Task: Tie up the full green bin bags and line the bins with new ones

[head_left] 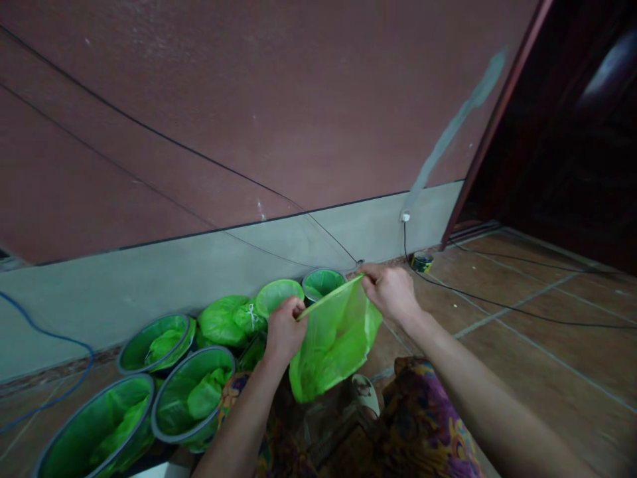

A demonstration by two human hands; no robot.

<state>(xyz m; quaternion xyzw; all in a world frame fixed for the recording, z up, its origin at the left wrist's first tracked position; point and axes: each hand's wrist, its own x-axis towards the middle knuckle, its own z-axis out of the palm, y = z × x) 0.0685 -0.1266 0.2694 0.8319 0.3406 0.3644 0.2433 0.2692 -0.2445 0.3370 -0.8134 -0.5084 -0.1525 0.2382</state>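
Note:
A bright green plastic bag (pixel 332 342) hangs between my two hands above my lap. My left hand (pixel 283 328) pinches the bag's top edge at its left corner, fingers closed. At the right corner my right hand (pixel 391 291) grips the same top edge, also closed. The edge is pulled taut between them and the bag sags below. Several metal buckets lined with green plastic (pixel 192 395) stand on the floor to my left, along the wall.
A tied green bag (pixel 229 320) lies among the buckets. Black cables run across the brown tiled floor (pixel 522 299) and down the reddish wall. A blue cable (pixel 54 345) loops at far left. A sandal (pixel 365 393) and patterned clothing (pixel 423 425) are below the bag.

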